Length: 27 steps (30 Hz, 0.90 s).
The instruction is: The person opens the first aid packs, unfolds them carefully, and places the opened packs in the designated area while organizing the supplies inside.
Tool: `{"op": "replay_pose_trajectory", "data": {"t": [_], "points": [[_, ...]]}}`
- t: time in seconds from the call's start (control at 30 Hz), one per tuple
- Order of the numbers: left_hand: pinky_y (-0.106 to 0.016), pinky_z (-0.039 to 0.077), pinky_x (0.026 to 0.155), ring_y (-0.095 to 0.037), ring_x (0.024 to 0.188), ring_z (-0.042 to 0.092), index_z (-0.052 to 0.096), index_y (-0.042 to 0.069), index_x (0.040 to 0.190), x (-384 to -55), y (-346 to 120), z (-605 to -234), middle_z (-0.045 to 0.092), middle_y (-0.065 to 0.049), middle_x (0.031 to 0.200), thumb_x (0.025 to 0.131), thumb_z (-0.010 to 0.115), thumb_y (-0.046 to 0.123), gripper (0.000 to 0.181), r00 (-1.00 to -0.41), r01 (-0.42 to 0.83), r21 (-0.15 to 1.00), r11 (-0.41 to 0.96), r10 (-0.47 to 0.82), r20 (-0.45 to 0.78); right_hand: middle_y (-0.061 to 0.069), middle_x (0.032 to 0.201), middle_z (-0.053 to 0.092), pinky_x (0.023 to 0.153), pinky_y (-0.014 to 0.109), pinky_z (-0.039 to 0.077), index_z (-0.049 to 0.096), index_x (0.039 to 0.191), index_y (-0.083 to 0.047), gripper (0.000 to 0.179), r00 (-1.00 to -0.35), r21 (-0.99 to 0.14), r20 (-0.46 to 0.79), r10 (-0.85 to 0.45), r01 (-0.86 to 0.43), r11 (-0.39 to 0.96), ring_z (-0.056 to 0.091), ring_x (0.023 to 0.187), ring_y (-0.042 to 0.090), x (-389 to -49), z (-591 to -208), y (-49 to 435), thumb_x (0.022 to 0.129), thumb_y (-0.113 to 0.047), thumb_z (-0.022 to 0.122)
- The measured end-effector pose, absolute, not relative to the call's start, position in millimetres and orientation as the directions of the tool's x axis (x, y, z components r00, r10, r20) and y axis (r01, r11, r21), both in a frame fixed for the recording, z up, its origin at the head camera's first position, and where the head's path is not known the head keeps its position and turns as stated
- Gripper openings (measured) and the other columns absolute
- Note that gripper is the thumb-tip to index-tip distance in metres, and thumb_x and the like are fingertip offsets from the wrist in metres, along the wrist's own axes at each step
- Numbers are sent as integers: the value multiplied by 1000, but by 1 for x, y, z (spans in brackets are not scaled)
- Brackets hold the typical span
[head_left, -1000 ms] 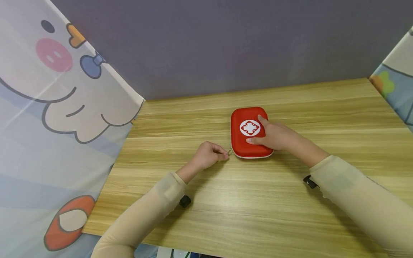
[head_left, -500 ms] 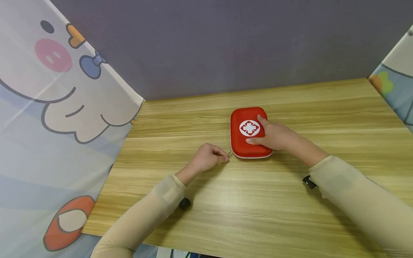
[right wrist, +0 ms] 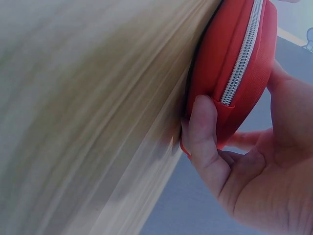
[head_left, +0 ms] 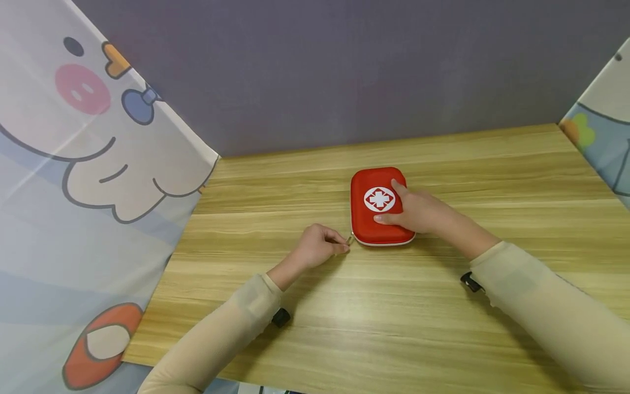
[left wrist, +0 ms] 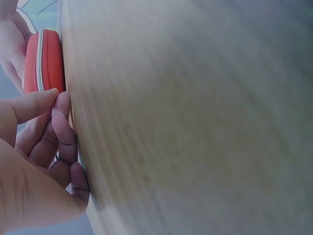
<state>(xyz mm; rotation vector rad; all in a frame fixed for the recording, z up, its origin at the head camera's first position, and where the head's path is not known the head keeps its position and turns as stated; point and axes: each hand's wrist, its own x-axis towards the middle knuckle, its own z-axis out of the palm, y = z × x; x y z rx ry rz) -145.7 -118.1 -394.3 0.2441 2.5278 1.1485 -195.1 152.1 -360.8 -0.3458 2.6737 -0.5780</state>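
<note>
A yellow-brown, wood-grained worktop [head_left: 394, 306] carried a red, rounded-rectangular zippered case [head_left: 366, 220], which lay flat, its white cross emblem [head_left: 379, 199] upward.

Booth-like workspace: wood-grain tabletop [head_left: 389, 323], grey panel [head_left: 344, 71] behind, cartoon-print cloth [head_left: 34, 219] alongside.

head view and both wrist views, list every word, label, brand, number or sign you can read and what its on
Sign: a white cross in a round white emblem, on top of the red rounded-rectangular zip case.
Words, brands, numbers: none readable.
Small metal zip pull: too small to tell any marking.
Pale cartoon-printed sheet: drawings only.
</note>
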Motion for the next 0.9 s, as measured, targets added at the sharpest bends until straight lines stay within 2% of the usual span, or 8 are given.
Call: {"op": "replay_pose_trajectory", "data": {"t": [0.4, 0.63, 0.9], "points": [[-18, 46, 62, -3, 69, 58, 87, 10, 92, -139, -120, -392, 82, -2, 83, 91, 82, 13, 6, -918, 21, 745, 666, 308, -250, 37, 163, 38, 117, 67, 42, 5, 171, -2, 122, -894, -440, -331, -303, -137, 887, 45, 145, 57, -193, -364, 149, 93, -75, 64], [-18, 47, 67, -1, 76, 60, 87, 10, 91, -138, -117, -391, 84, -2, 88, 90, 82, 12, 5, -912, 91, 742, 664, 354, -206, 37, 163, 39, 117, 67, 43, 3, 171, -3, 123, -894, -440, -336, -295, -128, 889, 47, 144, 56, -195, -364, 150, 92, -77, 64], [-18, 45, 66, -1, 74, 58, 87, 11, 90, -134, -112, -390, 83, 0, 87, 89, 82, 12, 5, -896, 104, 750, 654, 389, -214, 37, 164, 37, 117, 67, 42, 3, 171, -4, 124, -895, -432, -339, -290, -126, 893, 46, 144, 56, -197, -361, 150, 92, -78, 63]]}}
